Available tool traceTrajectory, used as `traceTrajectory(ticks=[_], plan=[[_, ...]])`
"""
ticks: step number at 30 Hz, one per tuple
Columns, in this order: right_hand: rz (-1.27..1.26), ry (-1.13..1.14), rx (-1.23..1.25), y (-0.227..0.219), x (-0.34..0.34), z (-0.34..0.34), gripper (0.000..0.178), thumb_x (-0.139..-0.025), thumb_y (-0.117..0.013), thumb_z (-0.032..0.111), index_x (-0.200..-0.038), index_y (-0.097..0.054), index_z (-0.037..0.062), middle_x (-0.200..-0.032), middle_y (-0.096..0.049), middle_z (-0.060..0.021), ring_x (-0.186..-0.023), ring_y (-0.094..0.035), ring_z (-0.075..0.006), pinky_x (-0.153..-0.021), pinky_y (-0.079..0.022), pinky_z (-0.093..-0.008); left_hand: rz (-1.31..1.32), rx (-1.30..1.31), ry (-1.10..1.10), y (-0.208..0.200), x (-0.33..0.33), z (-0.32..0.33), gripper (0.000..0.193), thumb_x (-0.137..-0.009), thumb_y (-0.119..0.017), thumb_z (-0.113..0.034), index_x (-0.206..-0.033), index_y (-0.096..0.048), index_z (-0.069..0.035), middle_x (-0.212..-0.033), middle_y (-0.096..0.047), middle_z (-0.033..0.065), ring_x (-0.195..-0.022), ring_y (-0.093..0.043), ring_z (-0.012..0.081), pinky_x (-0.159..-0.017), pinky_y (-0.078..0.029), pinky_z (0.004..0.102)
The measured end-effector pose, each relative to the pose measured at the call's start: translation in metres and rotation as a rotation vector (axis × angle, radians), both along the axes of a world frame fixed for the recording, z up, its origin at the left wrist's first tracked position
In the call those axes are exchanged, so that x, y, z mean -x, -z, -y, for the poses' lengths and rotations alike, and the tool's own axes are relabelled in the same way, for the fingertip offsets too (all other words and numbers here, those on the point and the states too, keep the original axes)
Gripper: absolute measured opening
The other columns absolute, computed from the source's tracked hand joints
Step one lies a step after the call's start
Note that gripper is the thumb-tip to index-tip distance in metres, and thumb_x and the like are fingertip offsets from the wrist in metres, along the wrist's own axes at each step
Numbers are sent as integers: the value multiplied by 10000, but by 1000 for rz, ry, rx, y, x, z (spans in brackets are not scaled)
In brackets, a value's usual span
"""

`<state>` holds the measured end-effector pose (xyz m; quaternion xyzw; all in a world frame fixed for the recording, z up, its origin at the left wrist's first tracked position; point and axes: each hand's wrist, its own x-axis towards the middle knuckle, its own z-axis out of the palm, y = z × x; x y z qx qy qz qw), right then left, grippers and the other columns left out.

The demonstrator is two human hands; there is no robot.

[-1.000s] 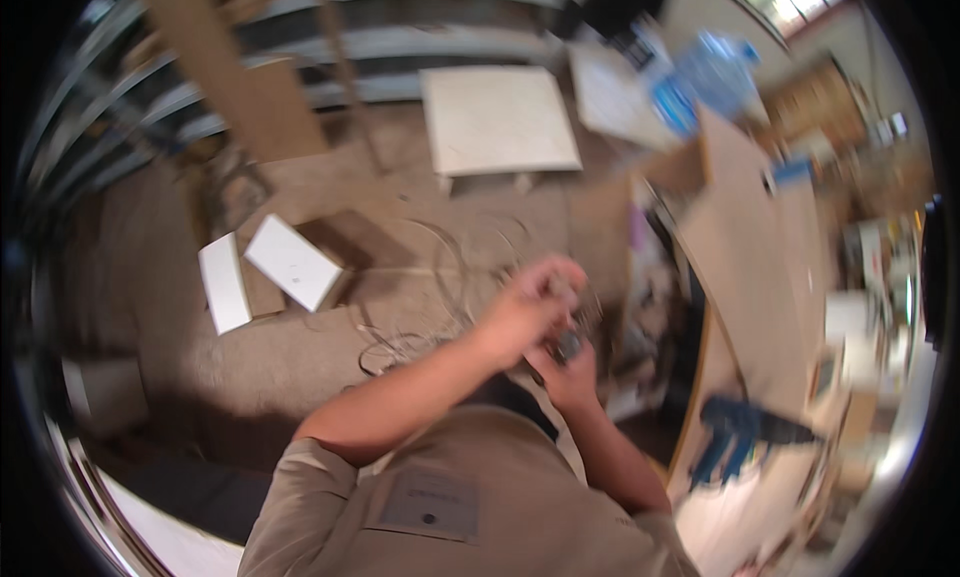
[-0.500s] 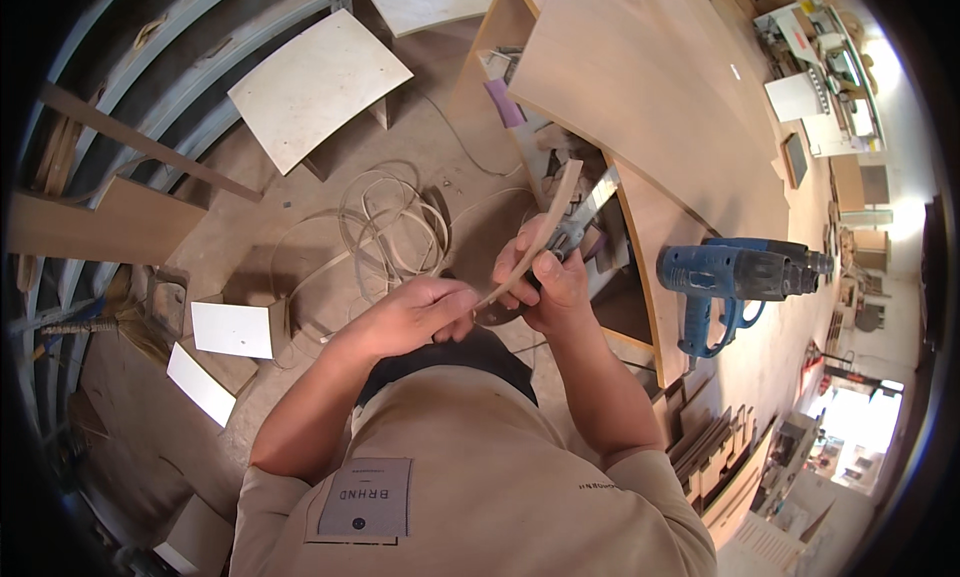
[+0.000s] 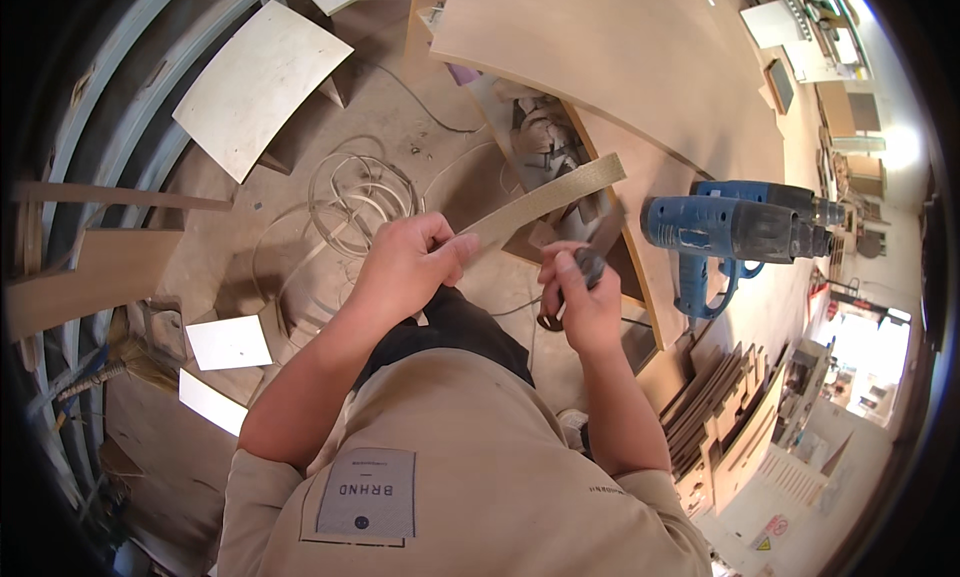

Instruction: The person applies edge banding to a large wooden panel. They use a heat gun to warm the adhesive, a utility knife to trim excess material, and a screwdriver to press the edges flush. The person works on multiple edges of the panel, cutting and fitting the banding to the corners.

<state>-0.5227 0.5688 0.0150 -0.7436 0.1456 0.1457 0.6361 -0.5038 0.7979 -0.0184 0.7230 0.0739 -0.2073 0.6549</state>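
While the left hand [image 3: 408,267] pinches a flat, tan, flexible strip [image 3: 545,199], the strip's free end points toward two o'clock. At three o'clock from that hand, the right hand [image 3: 588,312] grips a dark, rounded tool [image 3: 592,267]. Loose coils of thin, pale banding [image 3: 385,190] lie at the left hand's eleven o'clock; a blue-and-black, pistol-shaped power tool [image 3: 700,229] sits at the right hand's two o'clock.

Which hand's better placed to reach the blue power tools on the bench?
Right, probably. The right hand is nearer the blue power tools, though its grip is around a dark object that would likely need setting down. The left hand is farther off, holding a tan strip.
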Motion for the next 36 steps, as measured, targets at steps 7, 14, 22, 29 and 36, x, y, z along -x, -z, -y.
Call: traceTrajectory(ticks=[7,14,22,29,36], plan=[[-15,-176,387,-24,11,14,301,-942,-687,236,-1145,-662,16,-823,-697,-77,-664,-640,-130,-657,-530,-289,8,-88,158,-5,-29,31,280,-975,-661,-278,-847,-645,-29,-582,-615,20,-517,-577,76,-493,-444,257],[227,49,373,0,-26,10,142,-931,-700,153,-923,-640,25,-606,-567,23,-507,-510,-49,-494,-411,-239,112,-66,161,-8,-40,75,296,-955,-637,-254,-795,-639,-6,-577,-598,66,-519,-560,139,-514,-427,320],[222,328,-10,16,-50,28,166,-896,-715,91,-936,-565,31,-720,-639,-33,-542,-569,-84,-509,-455,-260,-106,147,320,-7,-63,75,325,-1005,-585,-296,-878,-661,-7,-648,-655,61,-543,-630,109,-506,-482,265],[55,218,159,14,-61,45,171,-930,-686,98,-852,-543,47,-638,-583,-9,-502,-528,-75,-467,-411,-242,-207,14,379,2,-75,83,351,-1019,-578,-306,-918,-678,15,-607,-638,63,-472,-595,114,-458,-475,261],[176,39,446,15,-71,54,135,-931,-677,117,-906,-594,14,-642,-618,-34,-526,-574,-89,-494,-451,-260,-73,41,315,7,-82,105,381,-1013,-581,-341,-946,-686,19,-669,-676,74,-531,-653,138,-480,-482,267]])
